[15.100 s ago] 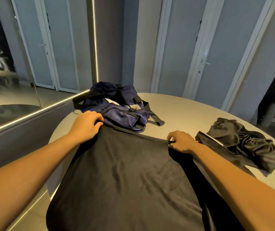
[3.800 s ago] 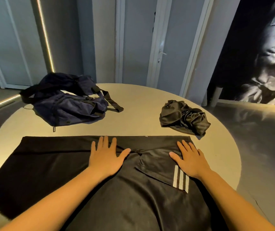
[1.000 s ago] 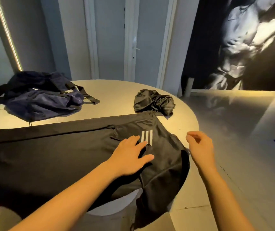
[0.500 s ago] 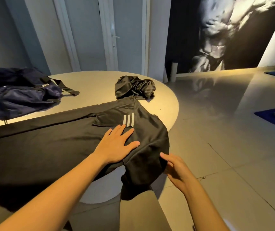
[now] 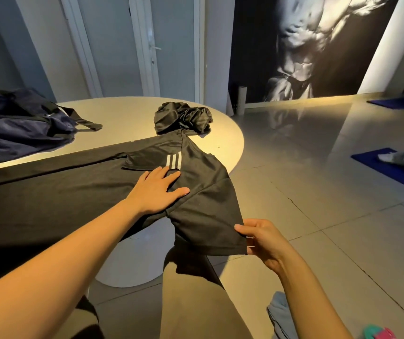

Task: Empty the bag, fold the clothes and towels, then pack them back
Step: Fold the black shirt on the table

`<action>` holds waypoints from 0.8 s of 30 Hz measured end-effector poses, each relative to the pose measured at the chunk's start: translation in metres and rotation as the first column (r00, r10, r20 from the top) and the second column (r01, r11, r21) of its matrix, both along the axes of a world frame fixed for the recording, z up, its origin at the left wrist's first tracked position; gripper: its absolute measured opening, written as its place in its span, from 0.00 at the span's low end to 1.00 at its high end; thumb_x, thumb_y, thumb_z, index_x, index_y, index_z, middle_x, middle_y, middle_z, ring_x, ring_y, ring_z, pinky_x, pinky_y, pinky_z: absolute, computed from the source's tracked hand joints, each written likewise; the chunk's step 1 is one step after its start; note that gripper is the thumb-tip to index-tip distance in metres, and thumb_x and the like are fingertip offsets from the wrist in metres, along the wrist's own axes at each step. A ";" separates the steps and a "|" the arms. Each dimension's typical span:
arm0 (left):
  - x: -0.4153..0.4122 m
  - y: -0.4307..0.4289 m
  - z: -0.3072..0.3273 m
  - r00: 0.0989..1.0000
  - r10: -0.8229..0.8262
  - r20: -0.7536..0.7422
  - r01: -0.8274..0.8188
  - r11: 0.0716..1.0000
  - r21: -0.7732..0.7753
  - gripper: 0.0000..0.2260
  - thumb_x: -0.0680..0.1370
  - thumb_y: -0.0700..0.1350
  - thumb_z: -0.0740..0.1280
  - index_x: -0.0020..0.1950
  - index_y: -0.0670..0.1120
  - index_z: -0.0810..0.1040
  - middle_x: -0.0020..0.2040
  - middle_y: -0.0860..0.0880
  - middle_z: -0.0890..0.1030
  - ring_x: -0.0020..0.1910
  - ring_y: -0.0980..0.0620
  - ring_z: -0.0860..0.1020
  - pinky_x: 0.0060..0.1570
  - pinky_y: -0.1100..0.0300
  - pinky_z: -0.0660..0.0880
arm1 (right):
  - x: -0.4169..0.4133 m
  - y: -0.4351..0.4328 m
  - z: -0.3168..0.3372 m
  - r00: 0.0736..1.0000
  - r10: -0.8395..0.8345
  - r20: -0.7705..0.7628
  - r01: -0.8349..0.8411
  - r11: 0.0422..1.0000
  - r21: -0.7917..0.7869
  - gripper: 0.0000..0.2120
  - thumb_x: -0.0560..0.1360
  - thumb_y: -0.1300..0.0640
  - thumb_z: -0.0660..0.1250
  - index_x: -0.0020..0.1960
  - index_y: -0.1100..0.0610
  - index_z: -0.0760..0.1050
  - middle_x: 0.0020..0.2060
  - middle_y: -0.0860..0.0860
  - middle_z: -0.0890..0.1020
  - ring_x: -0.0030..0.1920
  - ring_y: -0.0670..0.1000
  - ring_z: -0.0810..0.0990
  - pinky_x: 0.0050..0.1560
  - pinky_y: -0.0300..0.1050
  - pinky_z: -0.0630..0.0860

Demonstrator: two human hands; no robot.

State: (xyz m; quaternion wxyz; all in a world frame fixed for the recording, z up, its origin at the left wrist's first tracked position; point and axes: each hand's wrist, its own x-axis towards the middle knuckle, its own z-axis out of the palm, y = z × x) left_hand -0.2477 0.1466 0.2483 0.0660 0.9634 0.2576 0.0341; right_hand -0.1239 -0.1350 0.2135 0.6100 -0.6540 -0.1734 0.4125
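Two hands work the black shirt: my left hand lies flat, fingers straight, pinning it to the counter; my right hand pinches its loose end beyond the rim. Much cloth overhangs, so I judge an early left lift could let it slide floorward.

A black shirt carries three white stripes. The bag is navy blue with black straps. A crumpled garment is glossy black. The table is cream, the floor mats are deep blue, and the wall picture is black and white.
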 end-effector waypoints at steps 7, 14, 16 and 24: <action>-0.016 -0.042 0.019 0.908 -0.022 0.419 0.038 0.999 -0.029 0.32 0.77 0.71 0.56 0.70 0.51 0.78 0.69 0.50 0.77 0.70 0.49 0.72 0.71 0.49 0.66 | 0.001 0.002 0.038 0.985 -0.073 0.158 0.066 0.997 0.047 0.16 0.81 0.64 0.65 0.67 0.51 0.72 0.50 0.63 0.84 0.39 0.58 0.83 0.39 0.55 0.84; -0.037 -0.124 0.041 0.700 -0.372 0.610 0.367 0.920 0.140 0.21 0.72 0.68 0.71 0.50 0.51 0.81 0.45 0.57 0.76 0.44 0.56 0.74 0.46 0.57 0.72 | 0.002 0.028 0.090 0.958 0.021 0.286 -0.029 0.999 0.024 0.16 0.82 0.65 0.59 0.66 0.53 0.75 0.43 0.62 0.82 0.39 0.59 0.82 0.35 0.50 0.83; -0.034 -0.132 0.043 0.686 -0.422 0.593 0.351 0.905 0.238 0.23 0.71 0.69 0.72 0.51 0.51 0.80 0.46 0.56 0.75 0.43 0.56 0.72 0.45 0.56 0.70 | 0.003 0.034 0.099 0.944 0.038 0.328 -0.035 0.999 -0.014 0.17 0.82 0.64 0.60 0.67 0.54 0.75 0.45 0.66 0.80 0.41 0.60 0.80 0.39 0.55 0.85; -0.022 -0.130 0.057 0.596 -0.510 0.620 0.209 0.844 0.494 0.09 0.77 0.51 0.68 0.50 0.46 0.81 0.44 0.49 0.78 0.41 0.50 0.73 0.42 0.58 0.65 | 0.001 0.050 0.128 0.934 0.063 0.351 -0.060 0.998 -0.019 0.13 0.82 0.64 0.59 0.59 0.56 0.80 0.55 0.68 0.81 0.45 0.63 0.84 0.38 0.50 0.84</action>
